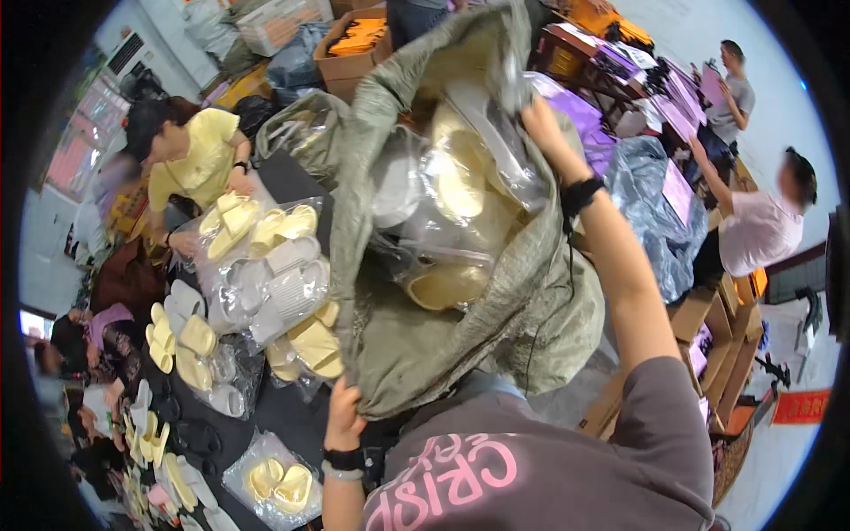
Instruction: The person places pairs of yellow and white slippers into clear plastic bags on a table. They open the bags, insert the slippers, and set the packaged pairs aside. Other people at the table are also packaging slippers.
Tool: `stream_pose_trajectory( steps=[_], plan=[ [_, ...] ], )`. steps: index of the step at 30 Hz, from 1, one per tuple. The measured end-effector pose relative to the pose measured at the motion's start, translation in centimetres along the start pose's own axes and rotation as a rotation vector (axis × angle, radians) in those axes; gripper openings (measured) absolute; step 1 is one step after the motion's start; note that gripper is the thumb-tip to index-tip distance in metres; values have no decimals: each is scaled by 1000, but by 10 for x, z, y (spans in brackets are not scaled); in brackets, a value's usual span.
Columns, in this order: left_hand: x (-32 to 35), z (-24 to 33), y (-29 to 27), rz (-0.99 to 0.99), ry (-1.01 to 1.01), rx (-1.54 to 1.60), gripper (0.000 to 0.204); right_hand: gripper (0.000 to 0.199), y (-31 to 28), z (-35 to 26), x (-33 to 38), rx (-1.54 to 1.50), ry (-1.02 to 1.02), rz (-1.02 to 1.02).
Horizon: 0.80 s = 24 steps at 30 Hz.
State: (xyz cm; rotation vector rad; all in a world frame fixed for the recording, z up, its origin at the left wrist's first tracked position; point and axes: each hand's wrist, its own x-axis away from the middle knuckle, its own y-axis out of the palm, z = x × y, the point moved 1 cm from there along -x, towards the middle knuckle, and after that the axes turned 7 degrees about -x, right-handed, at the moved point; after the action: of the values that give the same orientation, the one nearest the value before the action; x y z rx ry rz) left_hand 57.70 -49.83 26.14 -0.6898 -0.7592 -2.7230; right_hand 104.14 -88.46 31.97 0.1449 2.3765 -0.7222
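A large olive-green woven sack (398,372) hangs with its mouth spread wide in front of me. My left hand (343,409) is closed on the sack's near left rim. At the far right, my right hand (544,128) grips the opposite rim, its fingers partly hidden by the fabric. Inside lie several pairs of slippers in clear plastic bags: yellow slippers (456,181) in the middle, a grey slipper (397,186) at the left, and another yellow slipper (447,285) lower down. The sack's bottom is hidden.
Left of the sack, a dark table (288,181) bears bagged grey slippers (288,283) and yellow slippers (292,485). A person in yellow (199,150) handles slippers beyond it. Cardboard boxes (722,341), a blue-grey plastic bag (651,212) and two people are at the right.
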Motion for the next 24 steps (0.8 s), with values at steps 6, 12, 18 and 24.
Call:
stream_pose_trajectory(
  steps=[6,12,18,24],
  plan=[
    [-59,-102,-73,152,-116,24,52,54,25,66,67,-214,297,-289],
    [-46,-74,-102,266,-20,-601,52,39,-3,-57,30,-565,351,-267],
    [-54,-56,-95,182,234,-562,72,44,-86,-38,25,-412,168,-22],
    [-28,-1,-30,494,711,-1117,77,54,-142,24,61,40,83,70]
  ],
)
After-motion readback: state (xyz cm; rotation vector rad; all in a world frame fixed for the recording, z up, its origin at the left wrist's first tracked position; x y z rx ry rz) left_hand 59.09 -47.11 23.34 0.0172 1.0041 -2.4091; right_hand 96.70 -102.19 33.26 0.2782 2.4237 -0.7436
